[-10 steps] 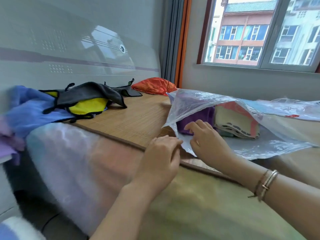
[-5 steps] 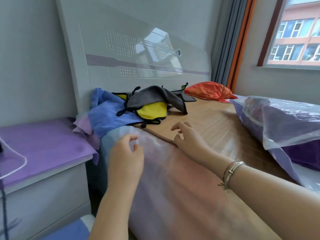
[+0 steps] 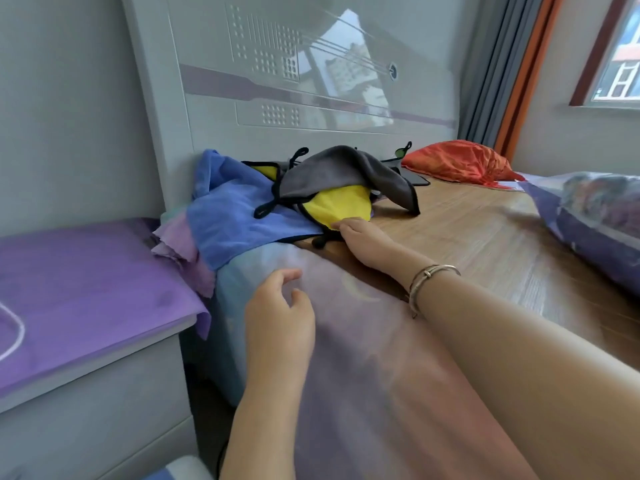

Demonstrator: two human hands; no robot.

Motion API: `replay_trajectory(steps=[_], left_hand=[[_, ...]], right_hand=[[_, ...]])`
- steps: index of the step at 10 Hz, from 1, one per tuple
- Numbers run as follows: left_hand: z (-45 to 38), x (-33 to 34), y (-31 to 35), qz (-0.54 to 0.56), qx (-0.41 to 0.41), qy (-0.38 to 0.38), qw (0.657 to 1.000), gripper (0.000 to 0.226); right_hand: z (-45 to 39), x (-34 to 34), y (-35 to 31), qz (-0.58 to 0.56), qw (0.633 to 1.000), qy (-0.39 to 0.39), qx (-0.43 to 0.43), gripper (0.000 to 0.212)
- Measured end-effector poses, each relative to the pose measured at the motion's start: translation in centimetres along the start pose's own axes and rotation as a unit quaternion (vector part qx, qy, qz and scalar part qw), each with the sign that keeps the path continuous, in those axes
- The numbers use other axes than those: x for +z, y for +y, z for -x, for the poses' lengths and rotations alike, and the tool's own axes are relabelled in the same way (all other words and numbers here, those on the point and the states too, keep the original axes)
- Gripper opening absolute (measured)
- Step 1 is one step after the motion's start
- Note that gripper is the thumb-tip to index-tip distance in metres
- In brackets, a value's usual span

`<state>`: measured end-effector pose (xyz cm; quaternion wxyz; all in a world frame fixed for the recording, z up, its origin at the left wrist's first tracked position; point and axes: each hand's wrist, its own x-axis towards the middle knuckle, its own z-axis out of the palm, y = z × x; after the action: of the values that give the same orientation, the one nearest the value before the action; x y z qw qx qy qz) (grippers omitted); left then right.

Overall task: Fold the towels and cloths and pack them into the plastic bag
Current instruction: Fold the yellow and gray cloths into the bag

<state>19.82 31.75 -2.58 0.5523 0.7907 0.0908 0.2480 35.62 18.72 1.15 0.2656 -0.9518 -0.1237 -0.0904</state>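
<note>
The bag at right-centre already holds folded cloths, while a pile remains unfolded at centre, where the right hand touches the yellow cloth; left hand hovers, fingers loosely curled, empty.

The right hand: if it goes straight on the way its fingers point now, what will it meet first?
The right hand points toward the headboard, and its fingertips already seem to touch the yellow cloth. Straight on, it would push into that cloth first, then probably the grey cloth draped over it.
</note>
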Motion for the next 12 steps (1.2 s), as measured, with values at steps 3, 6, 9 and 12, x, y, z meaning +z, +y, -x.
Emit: replay_trajectory(steps=[3,6,9,12], left_hand=[[3.8,-0.5,3.1,0.007,0.051,-0.044,0.998,0.032],[9.9,0.0,5.5,-0.06,0.131,-0.115,0.983,0.042],[12.0,2.4,4.8,-0.085,0.173,-0.15,0.97,0.055],[14.0,2.9,9.2,0.067,0.215,-0.145,0.963,0.02]], right_hand=[[9.0,-7.8,2.5,-0.012,0.996,0.004,0.086,0.029],[24.8,-12.1,2.6,0.154,0.982,0.036,0.104,0.029],[30.1,-10.7,4.8,0.221,0.97,0.096,0.029,0.026],[28.6,-12.2,4.4,-0.018,0.991,0.111,-0.069,0.058]])
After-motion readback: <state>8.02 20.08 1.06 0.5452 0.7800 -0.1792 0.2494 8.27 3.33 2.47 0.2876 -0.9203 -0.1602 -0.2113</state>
